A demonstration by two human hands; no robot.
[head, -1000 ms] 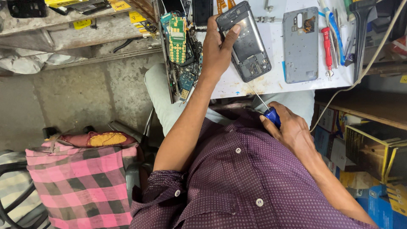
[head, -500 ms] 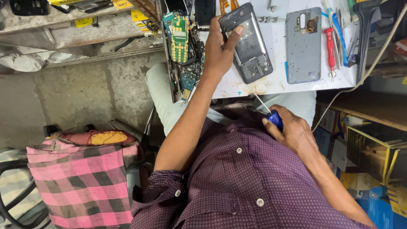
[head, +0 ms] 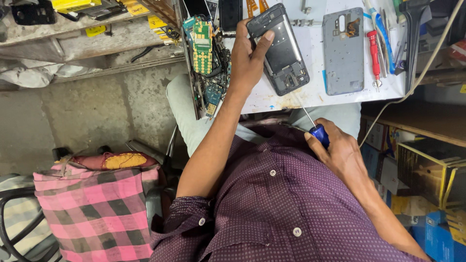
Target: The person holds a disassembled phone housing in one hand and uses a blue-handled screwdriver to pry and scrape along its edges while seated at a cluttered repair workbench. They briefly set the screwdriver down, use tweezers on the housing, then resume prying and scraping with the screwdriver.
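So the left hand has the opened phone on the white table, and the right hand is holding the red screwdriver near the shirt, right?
Not quite: the screwdriver in the right hand has a blue handle, as the head view shows. The red screwdriver lies on the white table beside the grey back cover. The left hand does hold the opened phone on the table.

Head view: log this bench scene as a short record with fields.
left hand: grips the opened dark phone frame by its left edge, on the white worktop
right hand: fingers wrapped round a blue-handled screwdriver, near the lap, tip short of the phone
beside the phone: grey back cover, red screwdriver
left of the phone: green circuit boards
by the floor: pink checked bag
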